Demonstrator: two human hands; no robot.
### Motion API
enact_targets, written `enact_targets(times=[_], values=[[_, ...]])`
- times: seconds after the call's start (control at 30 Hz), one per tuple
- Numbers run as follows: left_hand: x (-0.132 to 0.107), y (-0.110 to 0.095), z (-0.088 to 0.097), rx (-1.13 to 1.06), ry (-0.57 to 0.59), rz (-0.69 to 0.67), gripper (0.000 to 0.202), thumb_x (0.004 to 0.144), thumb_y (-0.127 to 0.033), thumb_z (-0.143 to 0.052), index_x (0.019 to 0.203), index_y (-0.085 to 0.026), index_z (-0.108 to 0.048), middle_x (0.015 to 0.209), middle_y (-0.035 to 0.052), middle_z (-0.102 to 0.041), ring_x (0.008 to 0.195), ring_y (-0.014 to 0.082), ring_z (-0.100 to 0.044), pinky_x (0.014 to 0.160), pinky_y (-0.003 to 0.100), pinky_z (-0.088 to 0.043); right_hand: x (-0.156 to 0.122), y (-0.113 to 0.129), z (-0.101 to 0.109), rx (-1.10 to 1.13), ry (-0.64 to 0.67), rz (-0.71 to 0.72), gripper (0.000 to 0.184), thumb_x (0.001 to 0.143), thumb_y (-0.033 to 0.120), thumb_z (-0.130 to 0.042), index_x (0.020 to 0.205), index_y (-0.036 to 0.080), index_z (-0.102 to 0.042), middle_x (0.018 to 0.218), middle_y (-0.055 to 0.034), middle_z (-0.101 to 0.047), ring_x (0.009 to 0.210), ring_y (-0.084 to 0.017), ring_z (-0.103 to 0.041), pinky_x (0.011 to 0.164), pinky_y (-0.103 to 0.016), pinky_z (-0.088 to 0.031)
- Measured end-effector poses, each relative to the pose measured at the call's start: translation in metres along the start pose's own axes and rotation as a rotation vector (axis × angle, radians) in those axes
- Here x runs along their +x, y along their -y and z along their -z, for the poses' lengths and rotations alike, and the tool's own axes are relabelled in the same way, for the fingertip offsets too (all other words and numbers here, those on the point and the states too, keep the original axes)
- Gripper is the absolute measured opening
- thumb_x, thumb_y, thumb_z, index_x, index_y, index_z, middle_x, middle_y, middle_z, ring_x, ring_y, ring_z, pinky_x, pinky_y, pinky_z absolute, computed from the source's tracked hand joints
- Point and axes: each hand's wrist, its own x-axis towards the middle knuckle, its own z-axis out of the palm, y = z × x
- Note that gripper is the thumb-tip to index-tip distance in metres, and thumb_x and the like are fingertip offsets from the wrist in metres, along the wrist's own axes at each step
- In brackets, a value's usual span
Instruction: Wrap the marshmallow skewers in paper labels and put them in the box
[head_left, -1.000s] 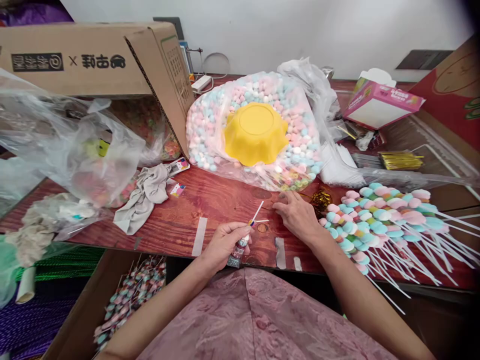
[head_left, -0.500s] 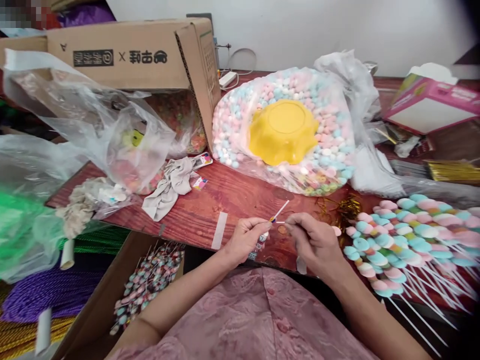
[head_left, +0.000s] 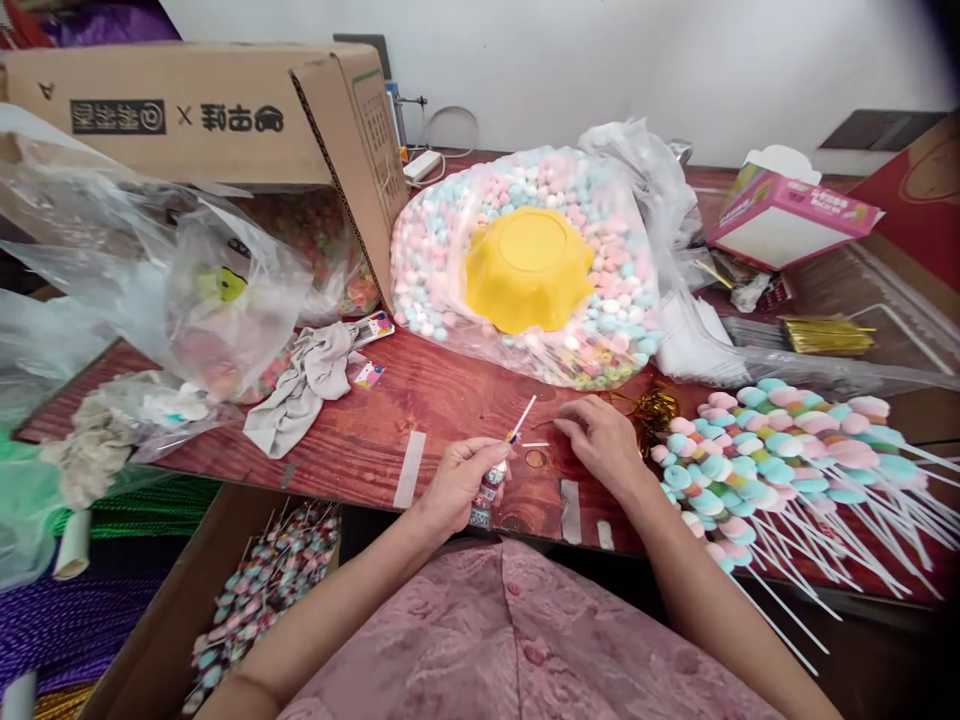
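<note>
My left hand [head_left: 457, 485] pinches a candy skewer in a clear printed wrapper [head_left: 489, 484]. Its white stick [head_left: 523, 418] points up and away from me, with a small dark and yellow band where the wrapper gathers. My right hand [head_left: 598, 440] hovers just right of the stick, thumb and fingers close together around the end of a thin brownish strand [head_left: 541, 426]. Between the hands, a short white piece [head_left: 535, 444] lies on the red wood-grain table [head_left: 450, 395].
Behind lies a bag of pastel marshmallows [head_left: 622, 240] with an upturned yellow bowl [head_left: 529, 268] on it. Marshmallow skewers [head_left: 780, 460] are piled right, near gold ties [head_left: 829, 335]. A grey cloth [head_left: 304, 385] and cardboard box [head_left: 225, 110] stand left; a lower box holds wrapped skewers [head_left: 262, 585].
The view has shifted, so the table's things sit further left. My right hand has lifted slightly away from the short white piece; my left still grips the candy skewer.
</note>
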Motion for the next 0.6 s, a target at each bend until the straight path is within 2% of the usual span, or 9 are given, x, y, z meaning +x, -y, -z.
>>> enact_targets(times=[0.13, 0.23, 0.3, 0.37, 0.47, 0.6], values=[[-0.002, 0.000, 0.002, 0.009, -0.005, 0.019, 0.038, 0.067, -0.048, -0.076, 0.076, -0.013, -0.064, 0.057, -0.0008, -0.059, 0.037, 0.0060, -0.047, 0.036, 0.017, -0.031, 0.018, 0.003, -0.007, -0.062, 0.063, 0.071, 0.019, 0.087, 0.013, -0.047, 0.076, 0.018, -0.061, 0.081, -0.0074, -0.062, 0.076, -0.019, -0.055, 0.066, -0.029, -0.036], [-0.004, -0.003, 0.007, 0.003, -0.021, 0.028, 0.039, 0.066, -0.048, -0.077, 0.076, -0.013, -0.065, 0.061, 0.0004, -0.061, 0.040, 0.0063, -0.050, 0.036, 0.017, -0.033, 0.010, 0.011, -0.001, -0.089, 0.090, 0.122, 0.019, 0.085, 0.008, -0.043, 0.079, 0.017, -0.059, 0.076, -0.0077, -0.061, 0.071, -0.019, -0.052, 0.063, -0.030, -0.032], [-0.004, -0.005, 0.009, -0.019, 0.010, 0.057, 0.038, 0.066, -0.047, -0.078, 0.077, -0.012, -0.066, 0.067, 0.0023, -0.063, 0.045, 0.0069, -0.053, 0.037, 0.017, -0.036, -0.002, 0.021, 0.006, -0.088, 0.089, 0.185, 0.020, 0.085, 0.008, -0.042, 0.080, 0.018, -0.059, 0.073, -0.0068, -0.060, 0.068, -0.019, -0.051, 0.062, -0.030, -0.032], [-0.003, -0.007, 0.008, -0.059, 0.075, 0.092, 0.037, 0.066, -0.045, -0.078, 0.077, -0.012, -0.066, 0.073, 0.0037, -0.065, 0.049, 0.0082, -0.055, 0.039, 0.019, -0.040, -0.015, 0.033, 0.012, -0.049, 0.034, 0.326, 0.022, 0.086, 0.008, -0.041, 0.080, 0.018, -0.059, 0.074, -0.0065, -0.063, 0.069, -0.018, -0.052, 0.064, -0.030, -0.034], [-0.002, -0.008, 0.005, -0.101, 0.147, 0.141, 0.036, 0.065, -0.045, -0.078, 0.078, -0.013, -0.066, 0.066, 0.0022, -0.063, 0.049, 0.0095, -0.056, 0.041, 0.020, -0.043, -0.031, 0.046, 0.013, 0.102, -0.104, 0.536, 0.024, 0.088, 0.007, -0.040, 0.082, 0.018, -0.061, 0.082, -0.0074, -0.067, 0.073, -0.017, -0.055, 0.069, -0.031, -0.040], [-0.003, -0.007, 0.001, -0.075, 0.225, 0.173, 0.038, 0.065, -0.047, -0.077, 0.077, -0.012, -0.066, 0.061, 0.0034, -0.063, 0.044, 0.0089, -0.054, 0.040, 0.020, -0.042, -0.043, 0.044, 0.007, 0.194, -0.177, 0.519, 0.026, 0.088, 0.006, -0.041, 0.091, 0.018, -0.064, 0.089, -0.0085, -0.069, 0.080, -0.018, -0.059, 0.073, -0.032, -0.044]])
